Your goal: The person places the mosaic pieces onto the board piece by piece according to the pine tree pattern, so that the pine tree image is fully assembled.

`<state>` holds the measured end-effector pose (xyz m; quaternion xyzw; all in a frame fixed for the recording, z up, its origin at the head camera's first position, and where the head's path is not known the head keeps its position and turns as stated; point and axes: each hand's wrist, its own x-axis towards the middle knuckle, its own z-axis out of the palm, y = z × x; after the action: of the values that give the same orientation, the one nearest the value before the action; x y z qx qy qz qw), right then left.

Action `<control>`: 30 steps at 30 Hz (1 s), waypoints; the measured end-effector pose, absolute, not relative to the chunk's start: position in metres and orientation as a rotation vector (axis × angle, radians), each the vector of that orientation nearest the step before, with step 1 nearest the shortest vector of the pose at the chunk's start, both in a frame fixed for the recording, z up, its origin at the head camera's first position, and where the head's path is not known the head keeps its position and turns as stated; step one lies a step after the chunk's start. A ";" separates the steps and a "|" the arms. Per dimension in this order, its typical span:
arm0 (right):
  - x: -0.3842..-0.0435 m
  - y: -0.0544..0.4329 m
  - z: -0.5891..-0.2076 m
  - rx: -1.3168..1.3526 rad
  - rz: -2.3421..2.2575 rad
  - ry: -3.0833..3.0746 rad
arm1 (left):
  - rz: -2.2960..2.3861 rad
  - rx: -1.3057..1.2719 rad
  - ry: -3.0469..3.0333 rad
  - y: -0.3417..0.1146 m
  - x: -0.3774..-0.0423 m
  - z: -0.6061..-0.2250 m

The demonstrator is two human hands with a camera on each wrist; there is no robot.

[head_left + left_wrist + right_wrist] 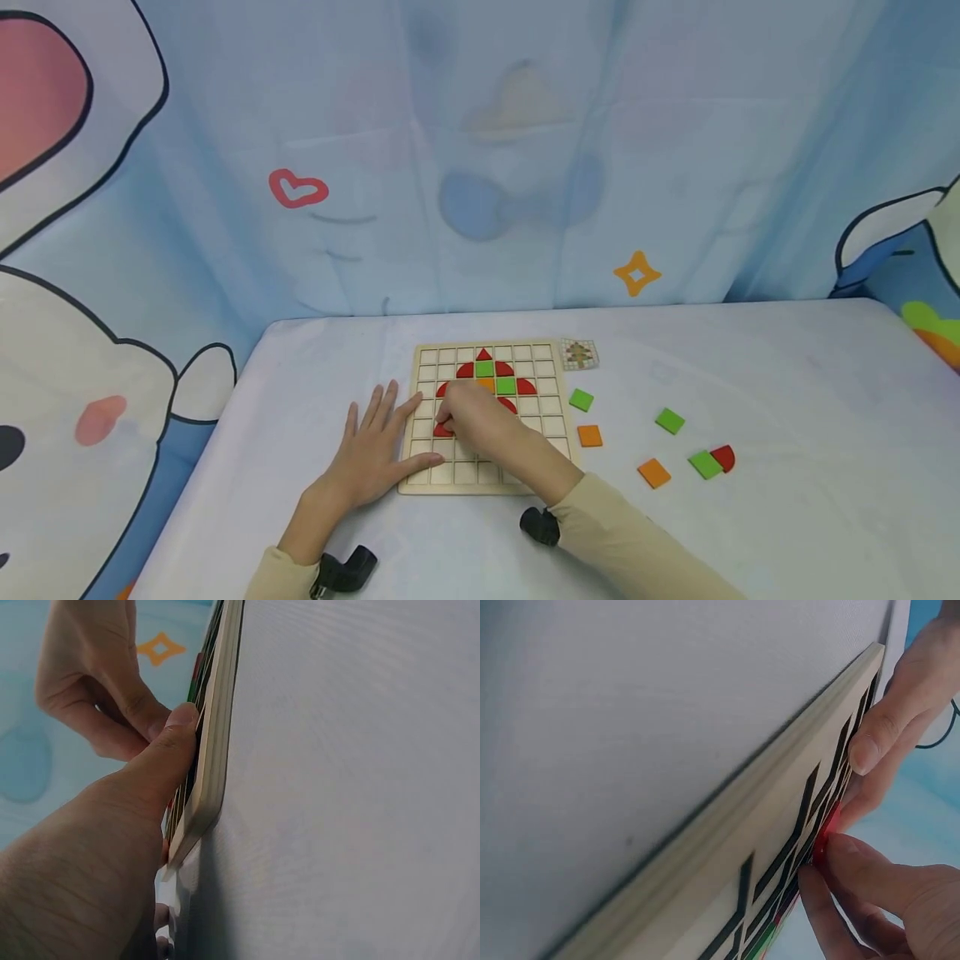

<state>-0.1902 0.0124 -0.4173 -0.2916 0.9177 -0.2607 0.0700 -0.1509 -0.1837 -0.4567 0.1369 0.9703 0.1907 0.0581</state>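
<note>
A wooden grid board (464, 473) lies on the white table. Red, green and orange flat pieces, such as a green square (506, 386) and a red quarter-round piece (527, 387), fill several cells in its upper middle. My left hand (371, 456) rests with spread fingers along the board's left edge, its thumb over the lower left cells. Over the middle left cells, my right hand (480, 419) pinches a red piece (826, 829) at the grid; the fingers cover part of it. Pieces beneath this hand are hidden in the head view.
Right of the board lie loose green squares (670, 421), orange squares (589, 435) and a red quarter-round (723, 457) touching one green square. A small pattern card (580, 354) sits by the board's top right corner. A blue printed curtain (465, 275) hangs behind the table.
</note>
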 end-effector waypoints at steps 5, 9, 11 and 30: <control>-0.187 0.008 -0.417 -0.932 -0.685 2.811 | 0.567 0.413 2.925 -0.185 -0.151 -0.456; -0.186 0.006 -0.417 -0.951 -0.661 2.818 | 0.568 0.413 2.921 -0.186 -0.151 -0.457; -0.185 0.005 -0.417 -0.962 -0.665 2.812 | 0.566 0.413 2.924 -0.186 -0.151 -0.457; -0.184 0.050 -0.416 -1.056 -1.034 2.570 | 0.570 0.424 2.930 -0.184 -0.150 -0.456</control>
<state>-0.1840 0.0501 -0.4161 -0.3548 0.8634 -0.3475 0.0884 -0.1499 -0.1843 -0.4560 0.1404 0.9699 0.1887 0.0630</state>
